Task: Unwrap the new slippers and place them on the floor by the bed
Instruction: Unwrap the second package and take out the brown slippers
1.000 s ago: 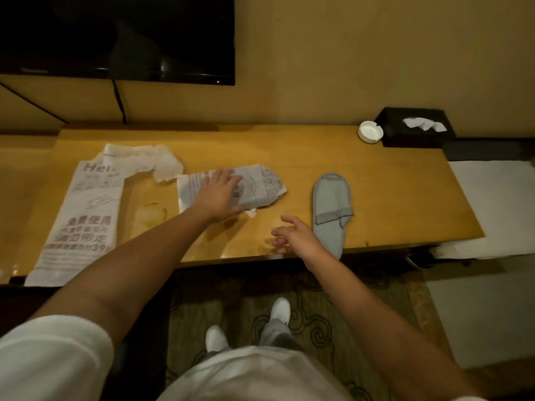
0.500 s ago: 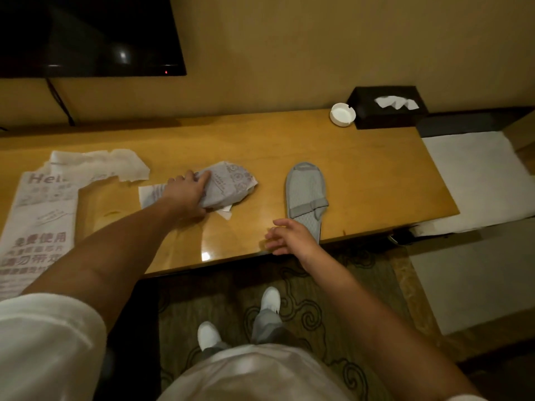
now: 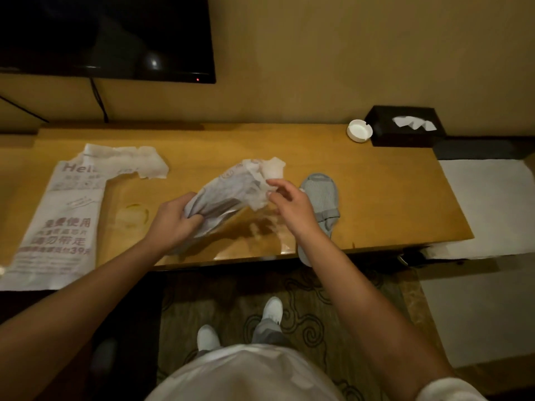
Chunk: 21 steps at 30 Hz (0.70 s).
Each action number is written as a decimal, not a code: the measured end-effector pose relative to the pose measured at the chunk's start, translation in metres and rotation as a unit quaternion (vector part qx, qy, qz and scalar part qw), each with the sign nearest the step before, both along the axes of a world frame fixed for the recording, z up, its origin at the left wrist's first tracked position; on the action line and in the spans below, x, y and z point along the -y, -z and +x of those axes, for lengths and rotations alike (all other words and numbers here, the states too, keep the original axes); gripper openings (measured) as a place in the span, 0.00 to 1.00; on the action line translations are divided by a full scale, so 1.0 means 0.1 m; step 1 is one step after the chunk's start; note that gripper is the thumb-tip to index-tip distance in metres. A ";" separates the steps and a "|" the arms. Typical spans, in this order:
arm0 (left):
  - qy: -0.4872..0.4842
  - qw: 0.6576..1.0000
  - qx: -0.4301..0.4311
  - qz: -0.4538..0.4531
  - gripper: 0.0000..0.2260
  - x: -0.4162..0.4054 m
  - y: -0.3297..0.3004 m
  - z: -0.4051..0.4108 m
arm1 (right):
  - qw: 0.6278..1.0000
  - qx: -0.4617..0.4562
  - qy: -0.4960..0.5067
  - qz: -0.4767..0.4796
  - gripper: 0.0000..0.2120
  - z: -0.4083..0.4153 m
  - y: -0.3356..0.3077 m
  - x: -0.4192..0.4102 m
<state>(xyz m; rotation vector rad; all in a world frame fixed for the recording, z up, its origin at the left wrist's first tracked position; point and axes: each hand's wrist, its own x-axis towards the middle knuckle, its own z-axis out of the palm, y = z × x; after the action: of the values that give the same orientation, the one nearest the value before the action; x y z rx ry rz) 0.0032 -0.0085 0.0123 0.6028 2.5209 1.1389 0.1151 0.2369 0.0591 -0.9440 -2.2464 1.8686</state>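
A slipper still in its white printed paper wrapper (image 3: 231,189) is lifted off the wooden desk (image 3: 390,198), tilted up to the right. My left hand (image 3: 173,221) grips its lower left end. My right hand (image 3: 289,204) pinches the torn upper right edge of the wrapper. One bare grey slipper (image 3: 321,204) lies on the desk just right of my right hand, its heel over the front edge. The slipper inside the wrapper is mostly hidden.
A torn empty wrapper (image 3: 66,215) with printed text lies flat at the desk's left. A white ashtray (image 3: 359,130) and a black tissue box (image 3: 405,125) stand at the back right. A TV (image 3: 101,36) hangs above. Patterned carpet (image 3: 318,314) and my white shoes are below.
My left hand has lifted the wrapped slipper off the desk. My right hand rose from the desk's front edge and took hold of the wrapper's torn end.
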 end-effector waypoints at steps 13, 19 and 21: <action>-0.088 0.942 0.248 0.210 0.10 0.28 -0.27 0.47 | 0.995 -0.093 -0.009 0.045 0.22 0.05 -0.60 0.52; -0.069 0.946 0.232 0.216 0.14 0.39 -0.34 0.44 | 0.958 0.029 0.025 0.283 0.23 0.09 -0.69 0.38; -0.053 0.948 0.230 0.213 0.14 0.43 -0.37 0.41 | 0.947 0.088 0.000 0.309 0.30 0.09 -0.76 0.34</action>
<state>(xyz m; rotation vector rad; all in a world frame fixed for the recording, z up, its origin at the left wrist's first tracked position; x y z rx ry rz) 0.0440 -0.0511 0.0494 0.2510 1.9409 1.6614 0.1240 0.2032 0.1350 -1.0061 -2.6678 0.9752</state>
